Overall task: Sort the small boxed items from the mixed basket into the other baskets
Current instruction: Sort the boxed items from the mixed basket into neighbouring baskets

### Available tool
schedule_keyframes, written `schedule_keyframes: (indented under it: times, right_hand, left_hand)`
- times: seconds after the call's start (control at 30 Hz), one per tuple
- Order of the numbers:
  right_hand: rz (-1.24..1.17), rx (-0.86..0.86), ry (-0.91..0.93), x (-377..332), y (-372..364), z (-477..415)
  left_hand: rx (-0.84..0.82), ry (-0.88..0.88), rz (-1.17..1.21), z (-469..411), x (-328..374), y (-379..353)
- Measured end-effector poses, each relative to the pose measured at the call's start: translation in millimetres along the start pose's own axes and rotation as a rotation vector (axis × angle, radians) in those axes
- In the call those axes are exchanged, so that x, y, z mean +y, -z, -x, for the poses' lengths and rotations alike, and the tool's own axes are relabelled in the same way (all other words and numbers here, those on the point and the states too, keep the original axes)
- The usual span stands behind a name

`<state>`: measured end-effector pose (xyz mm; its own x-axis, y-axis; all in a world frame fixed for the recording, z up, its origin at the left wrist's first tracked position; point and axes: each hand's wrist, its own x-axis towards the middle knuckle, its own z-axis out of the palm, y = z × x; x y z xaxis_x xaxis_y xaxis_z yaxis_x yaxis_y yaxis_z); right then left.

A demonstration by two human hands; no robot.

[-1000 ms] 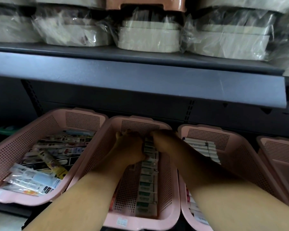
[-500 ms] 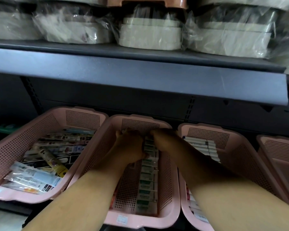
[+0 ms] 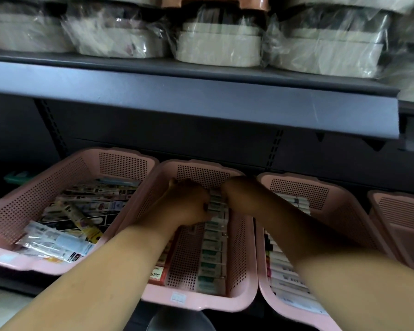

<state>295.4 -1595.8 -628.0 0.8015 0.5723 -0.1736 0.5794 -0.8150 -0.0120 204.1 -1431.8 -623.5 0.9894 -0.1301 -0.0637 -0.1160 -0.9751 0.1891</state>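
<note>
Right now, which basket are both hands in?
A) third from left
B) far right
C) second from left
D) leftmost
C: the left hand and right hand are side by side at the boxes at the far end of the second basket from the left.

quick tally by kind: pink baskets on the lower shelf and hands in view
pink baskets: 4 (left basket, middle basket, right basket, far-right basket, partly cut off)
hands: 2 (left hand, right hand)
total: 6
</note>
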Motion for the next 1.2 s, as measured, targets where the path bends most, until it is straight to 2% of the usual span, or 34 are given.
schedule_keyframes:
  times: [0.2,0.4,0.6,0.77,0.97,1.2]
  right_hand:
    - [0.179,-0.074,0.218,-3.8,-0.4,32.2]
    - [0.200,-0.105,0.315,-15.4,-2.0,66.8]
    - [0.233,-0.048,0.458,-22.1,-6.6,88.5]
    - [0.249,-0.085,0.467,-38.1,-4.3,103.3]
    - [0.212,-0.129,0.360,-58.2,-7.4,110.7]
    - [0.158,-0.102,0.385,-57.8,-5.8,115.3]
  left_hand:
    - [-0.004,-0.056,-0.103,28.5,18.1,9.2]
    - [-0.296,0.001,-0.158,48.4,27.6,-6.4]
    - [-0.361,-0.017,-0.167,62.1,30.5,-11.5]
    - [-0.370,-0.037,-0.200,69.9,33.2,-9.8]
    - [-0.425,-0.017,-0.297,74.1,43.1,-11.4]
    - [-0.380,-0.016,-0.233,77.9,41.1,-17.5]
